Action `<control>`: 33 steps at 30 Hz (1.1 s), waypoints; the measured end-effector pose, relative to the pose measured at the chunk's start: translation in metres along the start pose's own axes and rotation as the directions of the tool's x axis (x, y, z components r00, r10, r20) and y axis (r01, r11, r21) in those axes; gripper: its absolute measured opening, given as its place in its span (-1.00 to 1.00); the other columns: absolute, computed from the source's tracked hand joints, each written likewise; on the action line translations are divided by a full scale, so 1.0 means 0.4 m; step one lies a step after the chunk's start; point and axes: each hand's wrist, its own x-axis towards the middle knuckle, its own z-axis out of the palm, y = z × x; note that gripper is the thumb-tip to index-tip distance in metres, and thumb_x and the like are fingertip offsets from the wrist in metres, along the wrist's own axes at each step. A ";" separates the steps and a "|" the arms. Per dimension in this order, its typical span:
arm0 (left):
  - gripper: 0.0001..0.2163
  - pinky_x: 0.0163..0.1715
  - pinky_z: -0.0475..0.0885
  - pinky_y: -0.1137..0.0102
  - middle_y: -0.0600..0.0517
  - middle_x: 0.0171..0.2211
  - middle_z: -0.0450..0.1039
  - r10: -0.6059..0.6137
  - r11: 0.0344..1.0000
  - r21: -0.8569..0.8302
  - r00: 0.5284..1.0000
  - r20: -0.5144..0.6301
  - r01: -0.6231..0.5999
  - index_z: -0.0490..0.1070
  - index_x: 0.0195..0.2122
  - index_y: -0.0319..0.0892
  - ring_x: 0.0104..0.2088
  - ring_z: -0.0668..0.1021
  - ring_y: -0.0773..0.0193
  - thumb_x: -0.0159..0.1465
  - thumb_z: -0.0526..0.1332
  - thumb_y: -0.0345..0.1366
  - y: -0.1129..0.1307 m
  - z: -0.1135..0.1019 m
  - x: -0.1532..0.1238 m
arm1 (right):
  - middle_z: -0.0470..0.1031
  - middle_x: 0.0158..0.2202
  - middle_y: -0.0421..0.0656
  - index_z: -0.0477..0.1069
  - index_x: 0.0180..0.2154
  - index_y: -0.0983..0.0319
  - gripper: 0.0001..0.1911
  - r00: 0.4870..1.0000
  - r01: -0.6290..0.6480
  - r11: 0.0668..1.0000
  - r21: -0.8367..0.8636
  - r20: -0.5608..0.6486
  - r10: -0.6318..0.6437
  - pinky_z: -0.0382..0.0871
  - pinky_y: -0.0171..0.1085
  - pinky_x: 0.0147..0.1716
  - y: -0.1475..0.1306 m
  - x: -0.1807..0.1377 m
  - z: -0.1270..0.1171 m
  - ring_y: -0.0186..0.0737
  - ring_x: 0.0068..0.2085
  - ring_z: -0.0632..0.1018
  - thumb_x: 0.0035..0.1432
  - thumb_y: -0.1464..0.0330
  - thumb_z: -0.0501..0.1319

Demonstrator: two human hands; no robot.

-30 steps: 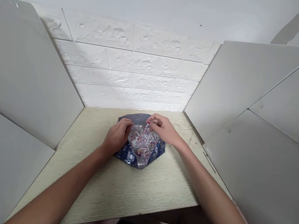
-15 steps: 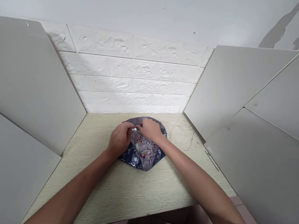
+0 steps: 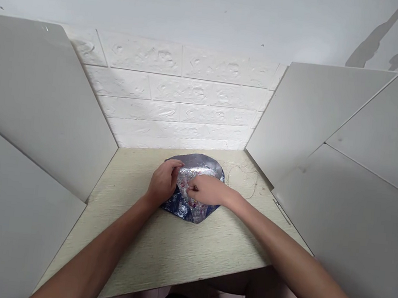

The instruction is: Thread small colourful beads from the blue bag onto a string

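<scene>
Two hands (image 3: pixel 185 185) press down on a foil pouch (image 3: pixel 193 187).

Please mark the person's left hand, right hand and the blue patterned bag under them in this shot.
left hand (image 3: pixel 163 181): head view, on the back of the hand.
right hand (image 3: pixel 208 190): head view, on the back of the hand.
blue patterned bag (image 3: pixel 180 208): head view, on its printed blue surface near the lower edge.

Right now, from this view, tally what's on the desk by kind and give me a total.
Hands: 2 (left hand, right hand)
Blue and silver foil pouch: 1
Tangled thin strand: 1
Total: 4
Small pink and clear bits in the pouch are too small to count, so they are left out.
</scene>
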 end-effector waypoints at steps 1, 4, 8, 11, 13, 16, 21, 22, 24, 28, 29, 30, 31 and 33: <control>-0.84 -0.16 0.45 0.31 -0.06 -0.16 0.50 -0.002 1.000 -0.014 1.000 0.026 0.002 0.29 -0.15 -0.17 -0.21 0.55 0.25 0.37 -0.05 -0.35 0.002 -0.001 0.000 | 0.28 -0.63 -0.25 0.18 -0.61 0.23 -0.73 0.999 0.027 0.999 0.019 0.023 -0.028 -0.02 -0.30 -0.57 -0.002 -0.008 -0.005 -0.38 -0.58 0.23 0.10 0.31 0.08; -0.80 -0.20 0.46 0.32 -0.05 -0.16 0.51 -0.020 0.999 -0.038 0.993 0.114 0.025 0.30 -0.10 -0.17 -0.25 0.56 0.26 0.38 -0.08 -0.34 0.008 -0.004 -0.001 | 0.16 -0.68 -0.29 0.06 -0.62 0.23 -0.69 0.995 0.078 0.995 0.061 0.059 -0.082 -0.06 -0.29 -0.59 -0.009 -0.031 -0.019 -0.41 -0.61 0.15 0.09 0.30 0.07; -0.80 -0.27 0.46 0.31 -0.03 -0.27 0.53 -0.055 0.997 -0.034 0.972 0.228 0.064 0.31 -0.16 -0.17 -0.32 0.58 0.23 0.39 -0.08 -0.31 0.012 -0.006 -0.003 | 0.10 -0.69 -0.31 0.05 -0.63 0.23 -0.68 0.986 0.109 0.989 0.104 0.112 -0.121 -0.07 -0.29 -0.60 -0.011 -0.050 -0.029 -0.42 -0.62 0.11 0.07 0.31 0.09; -0.83 -0.25 0.46 0.30 -0.03 -0.21 0.54 -0.061 0.996 -0.041 0.954 0.294 0.076 0.26 -0.16 -0.15 -0.25 0.59 0.20 0.39 -0.09 -0.31 0.017 -0.008 -0.003 | 0.15 -0.67 -0.32 0.11 -0.63 0.23 -0.71 0.981 0.108 0.986 0.130 0.146 -0.127 -0.06 -0.30 -0.59 -0.004 -0.053 -0.025 -0.43 -0.61 0.14 0.06 0.32 0.10; -0.83 -0.23 0.46 0.31 -0.03 -0.17 0.54 -0.065 0.996 -0.044 0.944 0.322 0.084 0.24 -0.14 -0.14 -0.19 0.59 0.19 0.40 -0.10 -0.31 0.022 -0.009 -0.002 | 0.19 -0.67 -0.31 0.16 -0.62 0.23 -0.72 0.984 0.091 0.987 0.130 0.140 -0.109 -0.04 -0.30 -0.59 0.002 -0.050 -0.021 -0.42 -0.61 0.16 0.07 0.30 0.11; -0.82 -0.23 0.45 0.30 -0.03 -0.19 0.55 -0.072 0.995 -0.035 0.935 0.348 0.090 0.24 -0.14 -0.13 -0.19 0.60 0.17 0.40 -0.12 -0.30 0.025 -0.011 -0.001 | 0.29 -0.63 -0.27 0.26 -0.58 0.22 -0.77 0.995 0.044 0.993 0.113 0.081 -0.053 0.00 -0.29 -0.57 0.012 -0.039 -0.022 -0.37 -0.59 0.25 0.08 0.30 0.12; -0.83 -0.24 0.44 0.26 -0.08 -0.21 0.54 -0.059 0.997 -0.022 0.923 0.379 0.072 0.25 -0.15 -0.16 -0.20 0.59 0.12 0.39 -0.10 -0.32 0.021 -0.008 -0.002 | 0.47 -0.41 -0.09 0.40 -0.39 0.23 -0.77 0.983 -0.103 0.992 0.078 -0.148 0.113 0.12 -0.25 -0.45 0.040 0.024 -0.082 -0.21 -0.41 0.41 0.19 0.30 0.02; -0.83 -0.24 0.44 0.26 -0.08 -0.20 0.54 -0.055 0.997 -0.022 0.921 0.385 0.068 0.25 -0.15 -0.16 -0.20 0.59 0.12 0.38 -0.10 -0.33 0.021 -0.007 -0.002 | 0.48 -0.31 -0.04 0.40 -0.29 0.26 -0.72 0.969 -0.135 0.988 0.082 -0.199 0.149 0.15 -0.24 -0.41 0.048 0.050 -0.100 -0.17 -0.35 0.42 0.24 0.30 -0.04; -0.83 -0.23 0.45 0.26 -0.07 -0.21 0.54 -0.049 0.998 -0.023 0.918 0.394 0.063 0.26 -0.16 -0.16 -0.19 0.59 0.13 0.38 -0.09 -0.34 0.022 -0.006 -0.002 | 0.46 -0.16 0.04 0.35 -0.11 0.30 -0.64 0.950 -0.176 0.979 0.104 -0.244 0.196 0.19 -0.23 -0.33 0.065 0.116 -0.135 -0.13 -0.23 0.43 0.29 0.31 -0.14; -0.82 -0.22 0.45 0.26 -0.08 -0.21 0.54 -0.049 0.998 -0.019 0.916 0.399 0.061 0.27 -0.17 -0.17 -0.20 0.59 0.13 0.38 -0.10 -0.35 0.024 -0.007 -0.002 | 0.49 -0.14 0.01 0.41 -0.12 0.29 -0.68 0.977 -0.204 0.964 0.171 -0.032 0.213 0.28 -0.26 -0.27 0.087 0.262 -0.169 -0.13 -0.19 0.47 0.22 0.24 0.05; -0.82 -0.22 0.45 0.25 -0.09 -0.21 0.54 -0.049 0.998 -0.017 0.915 0.401 0.061 0.27 -0.17 -0.17 -0.20 0.59 0.12 0.37 -0.10 -0.35 0.024 -0.007 -0.002 | 0.51 -0.20 -0.01 0.45 -0.20 0.29 -0.70 0.975 -0.222 0.957 0.186 0.067 0.213 0.30 -0.25 -0.28 0.089 0.291 -0.169 -0.13 -0.23 0.49 0.17 0.22 0.11; -0.82 -0.22 0.45 0.25 -0.09 -0.21 0.54 -0.049 0.998 -0.015 0.913 0.405 0.060 0.27 -0.17 -0.17 -0.20 0.59 0.12 0.37 -0.10 -0.35 0.024 -0.007 -0.002 | 0.53 -0.25 -0.02 0.47 -0.25 0.29 -0.71 0.963 -0.245 0.948 0.202 0.162 0.214 0.32 -0.25 -0.30 0.090 0.315 -0.167 -0.14 -0.27 0.51 0.13 0.21 0.16; -0.83 -0.22 0.44 0.25 -0.09 -0.21 0.53 -0.048 0.998 -0.014 0.911 0.409 0.059 0.27 -0.16 -0.17 -0.20 0.58 0.11 0.37 -0.09 -0.35 0.024 -0.007 -0.002 | 0.54 -0.29 -0.03 0.49 -0.27 0.29 -0.71 0.944 -0.270 0.937 0.220 0.254 0.212 0.35 -0.24 -0.32 0.091 0.334 -0.162 -0.14 -0.31 0.52 0.10 0.20 0.19; -0.83 -0.20 0.44 0.25 -0.09 -0.20 0.53 -0.050 0.998 -0.012 0.907 0.417 0.060 0.26 -0.16 -0.17 -0.19 0.58 0.12 0.37 -0.09 -0.36 0.024 -0.007 -0.002 | 0.55 -0.34 -0.05 0.51 -0.28 0.28 -0.71 0.890 -0.316 0.913 0.258 0.413 0.191 0.39 -0.24 -0.35 0.092 0.359 -0.152 -0.15 -0.35 0.55 0.06 0.20 0.23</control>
